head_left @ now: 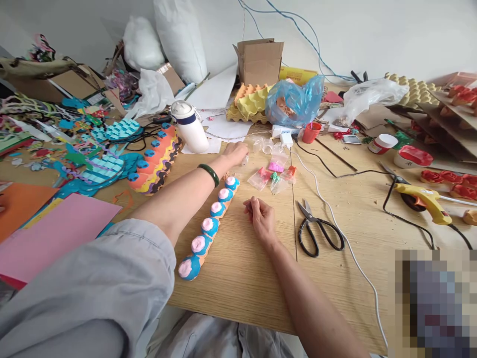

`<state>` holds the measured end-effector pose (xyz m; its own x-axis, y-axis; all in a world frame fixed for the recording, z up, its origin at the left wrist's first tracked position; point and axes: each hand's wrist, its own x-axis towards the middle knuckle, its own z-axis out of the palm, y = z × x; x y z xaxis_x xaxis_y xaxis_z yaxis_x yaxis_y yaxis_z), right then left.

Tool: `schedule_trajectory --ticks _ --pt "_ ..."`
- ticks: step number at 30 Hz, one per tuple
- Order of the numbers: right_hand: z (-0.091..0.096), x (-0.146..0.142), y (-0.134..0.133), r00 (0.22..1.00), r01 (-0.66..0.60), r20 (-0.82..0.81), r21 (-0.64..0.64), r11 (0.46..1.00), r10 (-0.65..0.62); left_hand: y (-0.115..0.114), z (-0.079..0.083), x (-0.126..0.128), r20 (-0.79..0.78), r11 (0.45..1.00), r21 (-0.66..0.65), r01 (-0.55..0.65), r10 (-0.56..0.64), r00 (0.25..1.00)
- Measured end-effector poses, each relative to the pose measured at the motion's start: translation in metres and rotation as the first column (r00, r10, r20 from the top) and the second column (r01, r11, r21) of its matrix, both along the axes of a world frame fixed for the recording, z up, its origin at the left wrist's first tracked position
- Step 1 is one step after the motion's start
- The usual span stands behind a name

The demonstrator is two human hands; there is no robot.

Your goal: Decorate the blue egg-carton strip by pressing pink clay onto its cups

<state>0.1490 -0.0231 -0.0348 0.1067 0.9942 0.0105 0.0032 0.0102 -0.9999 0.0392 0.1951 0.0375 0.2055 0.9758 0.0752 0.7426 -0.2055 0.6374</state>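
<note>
My left hand (pixel 236 153), with a dark green bangle at the wrist, reaches forward over the table. Its fingers are bent down and closed at a small clear plastic piece (pixel 245 159), too small to make out well. Below that wrist lies a strip of egg-carton cups (pixel 209 226), painted blue with pink tops. My right hand (pixel 261 219) rests on the table to the right of the strip, thumb against curled fingers; whatever is inside them is hidden. Between and beyond the hands lie small clear bags with pink (pixel 276 166), green (pixel 275 177) and orange-red (pixel 291 172) contents.
Black-handled scissors (pixel 313 223) lie spread on the right, near a white cable (pixel 328 204). A yellow glue gun (pixel 425 201) is farther right. A white bottle (pixel 190 128) and a painted carton piece (pixel 156 161) stand left. Pink paper (pixel 67 238) covers the near left.
</note>
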Motion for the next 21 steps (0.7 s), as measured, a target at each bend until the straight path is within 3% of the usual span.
schedule_trajectory --ticks 4,11,16,21 --pt "0.001 0.001 0.000 1.000 -0.005 -0.006 0.005 1.000 0.005 0.000 0.013 0.011 -0.213 0.995 0.022 0.102 -0.095 0.973" --pt "0.008 0.001 0.000 0.996 -0.013 -0.094 -0.014 1.000 0.011 -0.031 0.027 0.018 -0.273 0.986 0.097 0.135 -0.104 0.956" --pt "0.008 0.002 0.002 0.991 0.012 -0.134 -0.015 1.000 -0.014 -0.066 0.030 -0.020 -0.186 0.988 0.095 0.121 -0.102 0.977" --pt "0.014 0.010 0.005 0.957 0.061 -0.283 0.008 0.998 -0.056 -0.130 0.014 -0.072 0.074 0.997 0.046 0.056 -0.059 0.995"
